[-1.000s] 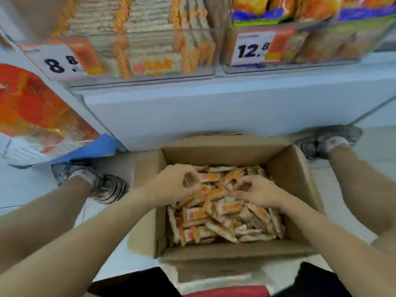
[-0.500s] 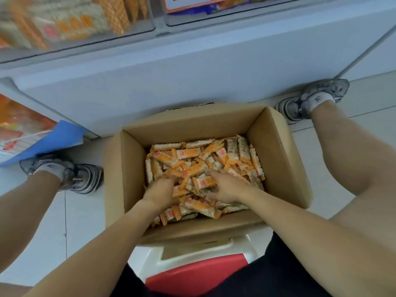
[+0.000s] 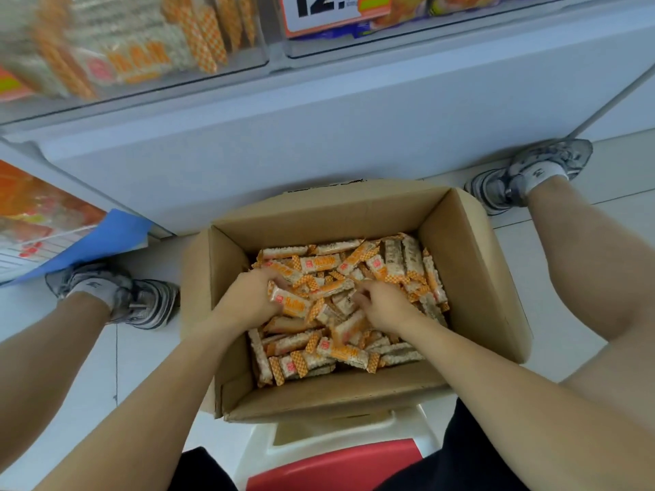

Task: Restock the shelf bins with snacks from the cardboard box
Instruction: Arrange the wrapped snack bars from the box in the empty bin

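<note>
A price tag (image 3: 328, 10) on the shelf bin (image 3: 425, 33) reads "12."; the wrapper print is too blurred to read. Since half a second ago the view has tilted up, revealing it. Both hands are in the cardboard box (image 3: 471, 264): the left hand (image 3: 253, 295) curls round orange-and-white snack bars (image 3: 294, 306), the right hand (image 3: 384, 306) pinches into the pile. The bars are too many to count.
</note>
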Available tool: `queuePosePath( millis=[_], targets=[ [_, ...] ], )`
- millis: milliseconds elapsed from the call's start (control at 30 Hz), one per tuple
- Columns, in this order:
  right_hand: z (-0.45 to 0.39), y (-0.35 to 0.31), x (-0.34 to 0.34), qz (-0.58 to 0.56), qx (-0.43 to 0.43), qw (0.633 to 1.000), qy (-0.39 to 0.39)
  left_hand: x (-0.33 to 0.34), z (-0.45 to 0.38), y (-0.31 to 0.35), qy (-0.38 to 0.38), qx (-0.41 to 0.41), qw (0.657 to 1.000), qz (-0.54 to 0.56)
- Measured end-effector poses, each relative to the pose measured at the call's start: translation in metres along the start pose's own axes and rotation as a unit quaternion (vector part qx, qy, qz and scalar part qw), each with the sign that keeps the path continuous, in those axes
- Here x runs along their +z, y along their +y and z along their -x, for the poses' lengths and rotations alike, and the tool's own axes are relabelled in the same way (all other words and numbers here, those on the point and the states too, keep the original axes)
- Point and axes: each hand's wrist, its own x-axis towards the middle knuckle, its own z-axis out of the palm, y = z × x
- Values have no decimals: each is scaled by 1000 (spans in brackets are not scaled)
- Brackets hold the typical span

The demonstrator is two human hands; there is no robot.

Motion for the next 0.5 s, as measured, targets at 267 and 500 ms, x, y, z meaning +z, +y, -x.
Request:
queuePosePath(
  millis=[267, 500],
  targets=[
    [0, 8, 6, 137, -15, 983, -118, -17, 0, 0, -44, 22, 996, 70],
    [0, 8, 2, 40, -19, 997, -56, -22, 4, 2, 1, -3, 987, 163]
  ],
)
